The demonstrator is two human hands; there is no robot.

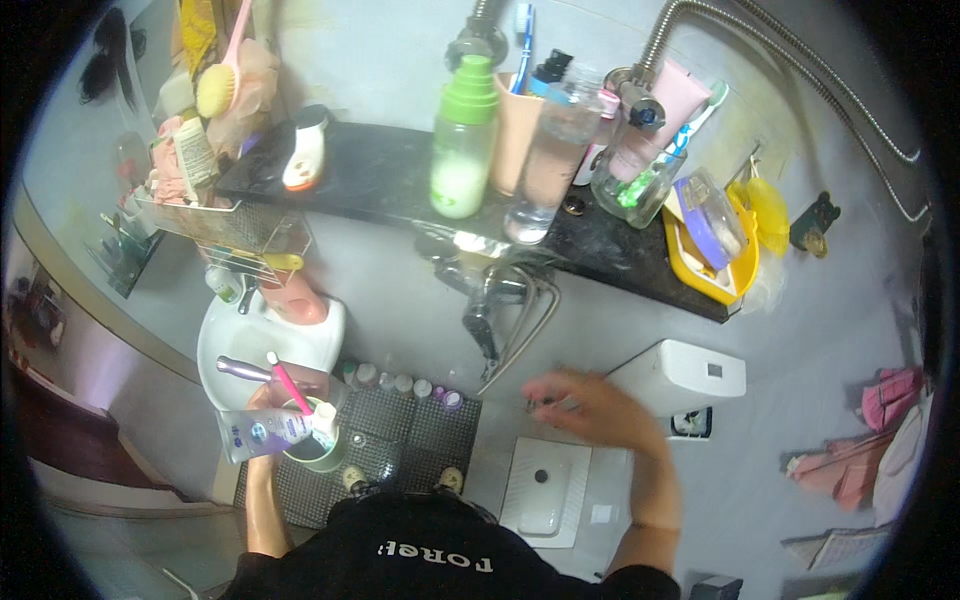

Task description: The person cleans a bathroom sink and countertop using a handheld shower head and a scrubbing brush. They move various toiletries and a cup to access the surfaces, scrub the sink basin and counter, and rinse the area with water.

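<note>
At the lower left, my left hand (259,397) holds a pale green cup (327,459), mostly behind the items in it. A toothpaste tube (259,435) with printing leans out across the cup's rim. A pink toothbrush (289,382) stands tilted beside the tube. Just behind them show a clear pinkish container (319,381) and a shiny purplish handle (244,367), over the white washbasin (232,337). My right hand (581,409), blurred, is raised in front of the toilet tank with its fingers bent. Whether something small lies between those fingertips is unclear.
A black shelf (367,169) carries a green-capped pump bottle (461,142), a clear bottle (551,157), a glass (641,184) with brushes and a yellow soap dish (679,262). Below it hangs a mixer tap (480,315). A squat toilet (544,487) is set in the floor.
</note>
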